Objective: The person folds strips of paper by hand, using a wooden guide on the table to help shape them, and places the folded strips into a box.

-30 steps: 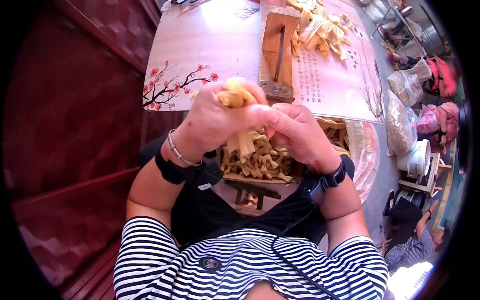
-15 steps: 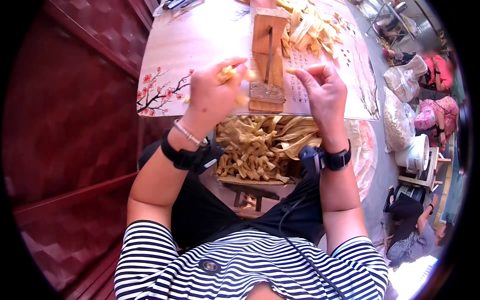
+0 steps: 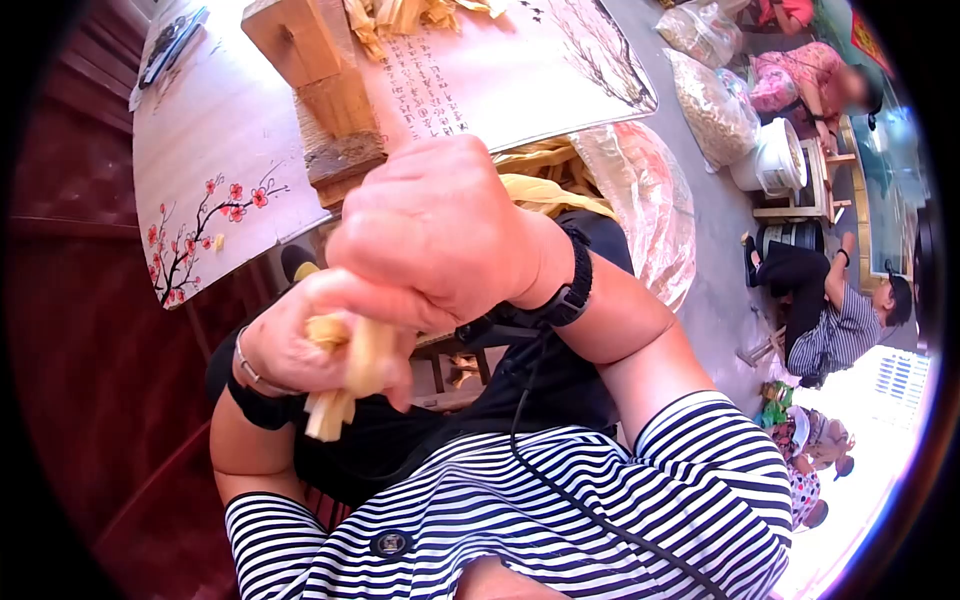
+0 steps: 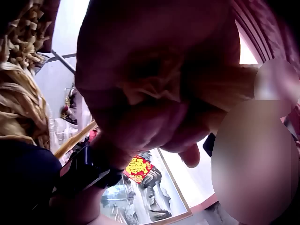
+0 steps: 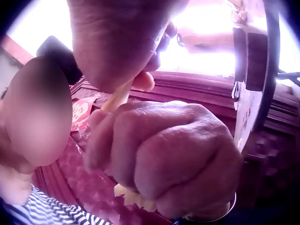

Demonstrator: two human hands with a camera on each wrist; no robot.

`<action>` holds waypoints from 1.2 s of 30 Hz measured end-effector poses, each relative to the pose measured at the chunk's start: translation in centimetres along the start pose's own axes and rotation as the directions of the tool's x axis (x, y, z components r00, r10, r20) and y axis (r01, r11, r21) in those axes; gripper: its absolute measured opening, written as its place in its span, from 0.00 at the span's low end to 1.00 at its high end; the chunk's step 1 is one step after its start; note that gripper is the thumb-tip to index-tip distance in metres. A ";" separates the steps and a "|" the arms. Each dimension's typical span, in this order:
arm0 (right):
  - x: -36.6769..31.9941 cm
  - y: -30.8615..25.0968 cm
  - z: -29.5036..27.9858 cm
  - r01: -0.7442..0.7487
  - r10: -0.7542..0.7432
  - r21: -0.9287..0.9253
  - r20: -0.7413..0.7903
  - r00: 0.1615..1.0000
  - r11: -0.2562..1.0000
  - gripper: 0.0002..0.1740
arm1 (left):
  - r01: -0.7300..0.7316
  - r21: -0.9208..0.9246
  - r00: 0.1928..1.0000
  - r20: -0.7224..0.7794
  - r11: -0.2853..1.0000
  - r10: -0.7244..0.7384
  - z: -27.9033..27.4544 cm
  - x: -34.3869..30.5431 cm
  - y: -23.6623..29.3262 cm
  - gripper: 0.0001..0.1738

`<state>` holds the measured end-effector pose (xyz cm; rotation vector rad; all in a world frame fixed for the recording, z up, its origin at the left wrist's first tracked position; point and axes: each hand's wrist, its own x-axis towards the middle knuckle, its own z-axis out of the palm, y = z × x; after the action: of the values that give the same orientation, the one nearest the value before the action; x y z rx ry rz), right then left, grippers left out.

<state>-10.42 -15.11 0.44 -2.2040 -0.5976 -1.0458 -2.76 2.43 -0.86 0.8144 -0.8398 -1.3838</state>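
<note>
A person in a striped shirt [image 3: 470,490] works a bundle of pale yellow strips [image 3: 368,360] just off the near edge of a printed tabletop [image 3: 215,130], over the lap. The left hand [image 3: 320,330], a metal bracelet [image 3: 255,372] at its wrist, is clamped round the bundle, whose flat cut ends hang below the fist. The right hand [image 3: 430,220], fingers curled tight, sits against and above the left; the right wrist view shows a strip running up from the left fist into its grasp.

On the tabletop, a wooden block [image 3: 345,105] stands at the near edge, between the painted blossom branch [image 3: 215,205] of the near left corner and a column of dark script. A small yellow scrap [image 3: 219,242] lies on the branch. More loose strips [image 3: 400,14] lie beyond the block, while dark items [image 3: 172,45] rest by the far left corner.

Below the near edge, toward the right corner, further strips [image 3: 545,195] fill a space beside a sheet of pinkish plastic [image 3: 640,200]. On the floor to the right are a filled clear sack [image 3: 705,110] and a white bucket [image 3: 760,165], near a person in pink floral clothing [image 3: 790,80] and another seated in stripes [image 3: 835,325].
</note>
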 end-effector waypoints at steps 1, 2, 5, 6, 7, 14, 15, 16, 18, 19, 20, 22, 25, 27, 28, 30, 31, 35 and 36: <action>0.1 -0.2 -0.3 -0.023 0.024 -0.078 0.010 1.000 0.997 0.13 | -0.124 -0.064 0.992 -0.001 0.990 0.124 0.6 0.1 0.1 0.11; -0.1 -0.2 0.0 -0.174 0.167 -0.125 -0.062 0.984 0.977 0.12 | -0.226 -0.117 0.974 -0.009 0.967 0.227 -0.2 0.0 0.2 0.11; -0.6 -0.2 0.2 -0.492 0.499 -0.108 0.057 0.865 0.864 0.18 | -0.118 0.573 0.903 -0.278 0.811 0.327 -0.8 -0.1 2.6 0.11; -0.5 -0.2 0.1 -0.691 0.658 0.107 0.232 0.717 0.715 0.18 | -0.097 0.769 0.861 -0.253 0.632 0.440 -0.3 0.7 2.2 0.10; -0.5 -0.1 0.0 -0.840 0.713 0.268 0.444 0.542 0.472 0.20 | -0.042 0.912 0.814 -0.205 0.407 0.544 -0.2 1.6 1.8 0.09; 0.0 -0.6 1.3 -0.664 0.610 0.596 0.749 0.258 -0.452 0.09 | -0.176 0.975 0.621 0.216 -0.135 0.753 -1.8 1.3 1.7 0.12; 0.6 -0.9 1.0 -0.684 0.671 0.645 0.676 0.303 -0.341 0.10 | -0.130 0.981 0.563 0.192 -0.143 0.804 -1.4 1.4 1.5 0.12; 0.7 -1.4 1.1 -0.715 0.764 0.678 0.549 0.338 -0.171 0.10 | -0.072 0.982 0.552 0.185 -0.174 0.813 -2.0 0.9 1.5 0.13; 0.5 -2.0 1.5 -0.716 0.833 0.688 0.322 0.451 0.122 0.10 | -0.082 0.995 0.541 0.094 -0.058 0.836 -2.5 0.8 1.1 0.14; 0.1 -2.1 1.8 -0.691 0.824 0.683 0.237 0.515 0.235 0.10 | -0.093 0.996 0.536 0.046 0.005 0.843 -2.4 1.0 1.1 0.14; -0.2 -2.1 1.9 -0.660 0.805 0.668 0.152 0.574 0.344 0.10 | -0.050 0.994 0.606 -0.043 0.092 0.794 -1.6 1.0 1.8 0.10; -0.3 -1.6 1.2 -0.716 0.716 0.502 0.242 0.655 0.485 0.10 | -0.008 0.983 0.717 -0.123 0.184 0.686 -1.8 0.2 2.0 0.08; -0.6 -0.9 2.1 -0.565 0.528 0.187 0.214 0.822 0.804 0.11 | 0.039 0.985 0.766 -0.137 0.167 0.628 -1.8 -0.1 1.8 0.05; -0.4 -1.2 2.0 -0.581 0.559 0.006 0.267 0.785 0.814 0.13 | 0.057 0.993 0.769 -0.112 0.106 0.629 -1.7 0.1 1.4 0.04; -0.4 -1.1 2.2 -0.683 0.644 0.088 0.264 0.718 0.725 0.18 | 0.017 0.997 0.751 -0.065 0.079 0.657 -1.9 0.3 1.3 0.02; -0.3 -0.9 1.5 -0.881 0.736 0.289 0.484 0.473 0.375 0.21 | -0.084 0.978 0.706 -0.079 0.193 0.704 -1.7 0.2 2.1 0.01; -0.1 -0.9 1.0 -0.926 0.719 0.342 0.602 0.346 0.159 0.23 | -0.134 0.960 0.682 -0.091 0.247 0.725 -1.5 0.1 2.6 0.01; 0.1 -0.5 -0.7 -0.847 0.511 0.492 0.790 0.337 -0.202 0.28 | -0.289 0.726 0.599 -0.372 0.624 0.710 -2.3 -1.4 3.8 0.07; -0.2 -0.6 -0.4 -0.812 0.500 0.533 0.784 0.367 -0.239 0.27 | -0.311 0.697 0.572 -0.406 0.646 0.713 -2.2 -0.9 3.3 0.09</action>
<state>-11.12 -15.03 0.65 -1.0633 0.1094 0.3669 0.79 3.46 0.92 1.2621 -0.8231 -0.1920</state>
